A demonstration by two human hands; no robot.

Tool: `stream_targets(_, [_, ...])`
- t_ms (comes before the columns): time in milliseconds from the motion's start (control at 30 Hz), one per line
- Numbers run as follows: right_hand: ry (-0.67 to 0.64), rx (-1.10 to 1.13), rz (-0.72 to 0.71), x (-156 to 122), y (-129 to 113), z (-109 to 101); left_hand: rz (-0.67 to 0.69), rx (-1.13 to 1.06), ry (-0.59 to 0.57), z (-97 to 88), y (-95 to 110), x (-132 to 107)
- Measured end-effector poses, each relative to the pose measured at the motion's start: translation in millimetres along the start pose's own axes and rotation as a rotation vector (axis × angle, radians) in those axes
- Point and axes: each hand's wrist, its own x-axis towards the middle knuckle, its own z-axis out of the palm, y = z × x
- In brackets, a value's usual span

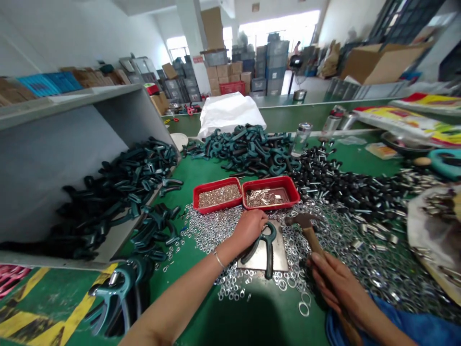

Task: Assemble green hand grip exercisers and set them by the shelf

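Observation:
A plier-like teal tool with two dark handles (269, 247) lies on a flat metal plate (283, 254). My left hand (252, 226) is closed at the tool's upper end, its fingertips pinched together. Whatever those fingers hold is hidden or too small to name. My right hand (336, 278) is wrapped round the wooden handle of a hammer (312, 235). The hammer's head is to the right of the plate, apart from the teal tool.
Two red trays (218, 209) of small metal parts stand behind the plate. Loose metal rings (205, 230) surround it. Teal parts (248, 149) are heaped behind, black-headed screws (338, 182) to the right. A grey shelf (137, 105) with dark handles borders the left; a blue cloth (406, 319) lies right.

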Motion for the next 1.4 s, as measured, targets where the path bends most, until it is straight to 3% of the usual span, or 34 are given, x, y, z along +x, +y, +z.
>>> stream_targets(133, [-0.017, 0.019, -0.001, 6.4, 9.1, -3.8, -0.009, 0.063, -0.017, 4.6, -2.1, 2.9])
stream_targets(367, [-0.053, 0.042, 0.026, 9.4, 11.0, -0.1, 0.092, 0.269, -0.010, 14.3, -2.1, 1.3])
stream_targets(567, [-0.051, -0.021, 0.015, 3.2, 6.5, 2.7, 0.427, 0.662, -0.043, 18.5, -0.2, -2.6])
stream_targets(667, [-0.053, -0.149, -0.026, 5.3, 5.7, -2.0, 0.495, 0.702, -0.072, 15.9, -1.2, 0.3])
stream_targets(767, [-0.014, -0.380, -0.094, 5.9, -11.2, -9.9, 0.388, 0.613, -0.039, 8.9, 2.6, -6.8])
stream_targets(900, [0.001, -0.746, -0.352, -4.1, -58.8, -14.8, 0.067, 0.537, 0.068, -0.5, 14.9, -46.8])
stream_targets(1000, [0.041, -0.910, -0.503, -2.0, -83.8, -9.6, -0.093, 0.579, -0.033, -1.3, 20.9, -77.6])
stream_targets(1100, [0.011, -1.087, -0.495, 19.9, -87.8, -1.8, -0.110, 0.556, -0.166, 3.6, 21.8, -87.3])
stream_targets(1200, [-0.105, -1.259, -0.413, 43.7, -86.9, 2.7, -0.099, 0.542, -0.206, 8.7, 19.9, -82.1])
stream_targets(1400, [-0.077, -1.228, -0.425, 50.8, -91.5, 0.6, -0.107, 0.558, -0.209, 11.9, 19.5, -78.4])
